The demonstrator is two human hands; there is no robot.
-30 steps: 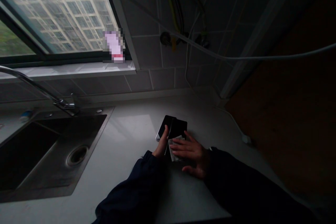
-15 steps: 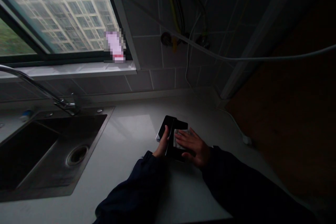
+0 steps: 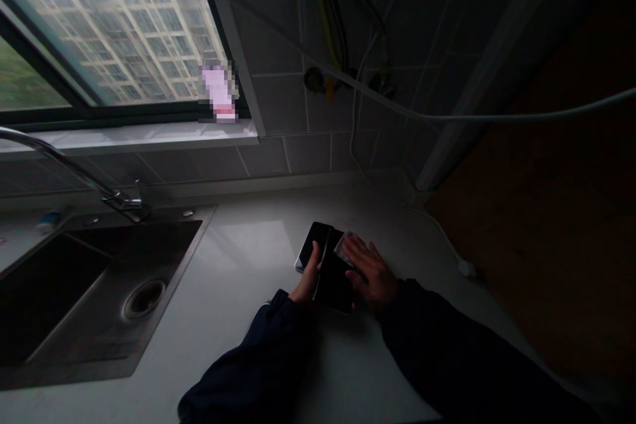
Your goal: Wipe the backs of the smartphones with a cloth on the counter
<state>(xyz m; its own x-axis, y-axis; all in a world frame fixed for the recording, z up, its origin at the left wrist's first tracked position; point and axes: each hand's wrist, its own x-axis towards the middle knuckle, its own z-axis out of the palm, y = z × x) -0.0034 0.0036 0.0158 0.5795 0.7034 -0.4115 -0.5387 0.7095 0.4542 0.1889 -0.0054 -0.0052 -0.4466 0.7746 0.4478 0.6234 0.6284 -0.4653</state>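
A black flat phone-like device [image 3: 334,283] with a shiny left edge is tilted above the white counter. My left hand [image 3: 305,283] grips it by that edge, thumb on top; the fingers underneath are hidden. Flat fingers of my right hand [image 3: 376,276] press a small pale cloth or tissue [image 3: 342,250] against the upper right of its dark face. Beside it, to the left, shows a second black glossy panel [image 3: 309,243] with a silvery rim, like a phone on the counter. I cannot tell whether the two are joined.
To the left is a steel sink [image 3: 171,308] with a chrome faucet [image 3: 119,202]. A window [image 3: 149,33] is behind it. A pale cable [image 3: 447,118] hangs across the view, and a white plug-like piece [image 3: 466,269] lies at the counter's right edge.
My right hand has slid the pale cloth up and to the right across the device, baring more of its dark face. My left hand keeps its grip.
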